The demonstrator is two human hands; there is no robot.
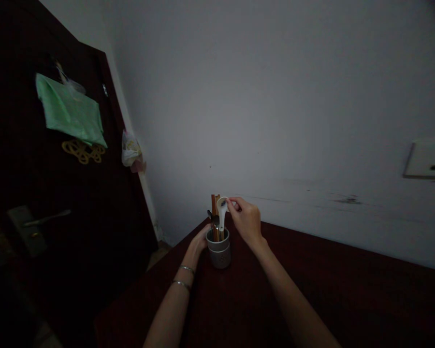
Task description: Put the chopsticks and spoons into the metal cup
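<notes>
A grey utensil holder [219, 257] stands upright on the dark red table. Wooden chopsticks [213, 205] and a dark metal spoon [215, 221] rise out of its mouth. My right hand [247, 220] is closed, pinching a white soup spoon [222, 210] by the rim of its bowl. The spoon's handle points down at the holder's opening. Against the left and far side of the holder rests my left hand [200, 238], its fingers mostly hidden behind it.
The dark red table [311, 275] meets a pale wall [275, 121]. At left is a dark door with a handle [47, 217] and a hanging green cloth [72, 108]. A plastic bag [131, 150] hangs beside the door frame. A socket plate [427, 159] is on the right wall.
</notes>
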